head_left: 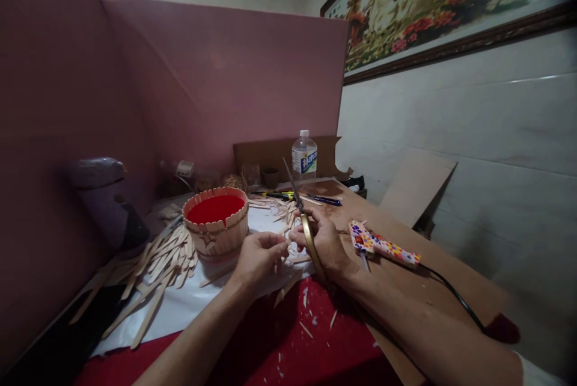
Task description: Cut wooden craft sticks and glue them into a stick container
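My right hand (pixel 323 242) is closed around a pair of scissors (pixel 308 231) with gold-coloured handles, their blades pointing up and away from me. Close beside it, my left hand (pixel 261 257) has its fingertips pinched together; whatever is between them is too small to make out. Left of my hands stands a round tub (pixel 217 240) sided with upright wooden craft sticks and red inside. A heap of loose craft sticks (pixel 169 257) lies to the left of the tub. Small wood scraps (pixel 306 329) are scattered on the red cloth below my hands.
A flower-patterned glue gun (pixel 383 248) with a black cord lies on the brown board (pixel 406 293) at right. Behind are a plastic bottle (pixel 305 157), a blue pen-like tool (pixel 327 200) and yellow-handled pliers (pixel 282 195). A wrapped cylinder (pixel 106 202) stands far left.
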`<state>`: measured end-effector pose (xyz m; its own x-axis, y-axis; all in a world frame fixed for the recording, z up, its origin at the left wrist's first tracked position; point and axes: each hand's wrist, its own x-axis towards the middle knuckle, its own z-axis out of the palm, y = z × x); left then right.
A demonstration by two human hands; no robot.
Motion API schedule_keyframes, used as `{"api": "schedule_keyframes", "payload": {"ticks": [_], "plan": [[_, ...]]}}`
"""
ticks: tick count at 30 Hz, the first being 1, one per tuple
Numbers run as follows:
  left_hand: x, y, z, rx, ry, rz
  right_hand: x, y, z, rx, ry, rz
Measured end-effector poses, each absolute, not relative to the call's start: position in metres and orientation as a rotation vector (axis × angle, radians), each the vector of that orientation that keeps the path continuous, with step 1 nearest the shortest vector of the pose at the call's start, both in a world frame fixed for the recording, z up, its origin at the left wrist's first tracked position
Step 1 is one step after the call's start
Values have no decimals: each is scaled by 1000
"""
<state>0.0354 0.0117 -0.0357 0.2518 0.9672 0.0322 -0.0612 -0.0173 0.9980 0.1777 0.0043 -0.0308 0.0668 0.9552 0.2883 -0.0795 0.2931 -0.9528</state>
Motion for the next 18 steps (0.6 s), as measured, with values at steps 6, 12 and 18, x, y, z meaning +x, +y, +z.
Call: {"api": "schedule_keyframes", "payload": {"ticks": [6, 12, 18], "plan": [[39, 8, -35, 1225, 997, 966, 177, 3, -29, -957, -1200, 988], [39, 7, -38, 1230, 908, 921, 176, 3, -30, -933, -1174, 1016], [38, 1, -27, 1285, 927, 1017, 176, 5, -35, -846, -1153, 1181]]}}
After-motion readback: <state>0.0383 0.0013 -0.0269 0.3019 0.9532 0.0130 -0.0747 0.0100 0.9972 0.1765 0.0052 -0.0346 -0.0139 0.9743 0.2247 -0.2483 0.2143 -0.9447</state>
